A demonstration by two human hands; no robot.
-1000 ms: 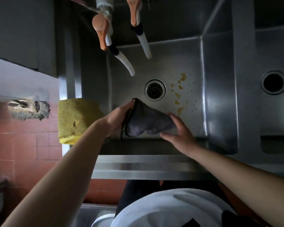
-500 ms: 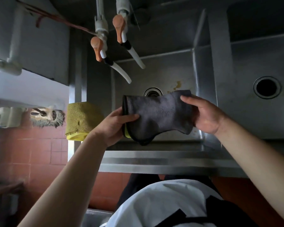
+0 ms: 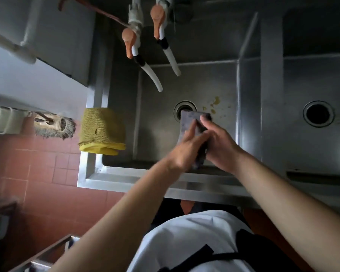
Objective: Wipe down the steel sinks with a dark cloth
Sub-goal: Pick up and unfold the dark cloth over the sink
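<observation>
A dark grey cloth [image 3: 188, 120] is folded narrow and pressed between my two hands above the left steel sink [image 3: 157, 118]. My left hand [image 3: 185, 150] lies flat on its near face, and my right hand [image 3: 220, 146] closes on it from the right side. The cloth's top end covers part of the left sink's drain [image 3: 180, 108]. Yellow stains [image 3: 214, 105] spot the sink floor to the right of that drain. The right steel sink [image 3: 294, 91] has an open round drain [image 3: 318, 114].
Two taps with orange handles and white hoses [image 3: 151, 75] hang over the left sink's back. A yellow cloth [image 3: 101, 130] drapes over the sink's left rim. A mop head [image 3: 53, 124] rests against the red tiled floor at left. The sink's front rim [image 3: 130, 179] is below my forearms.
The cloth was stretched wide between my hands; now my hands have come together and folded it narrow. It sits lower, over the left sink.
</observation>
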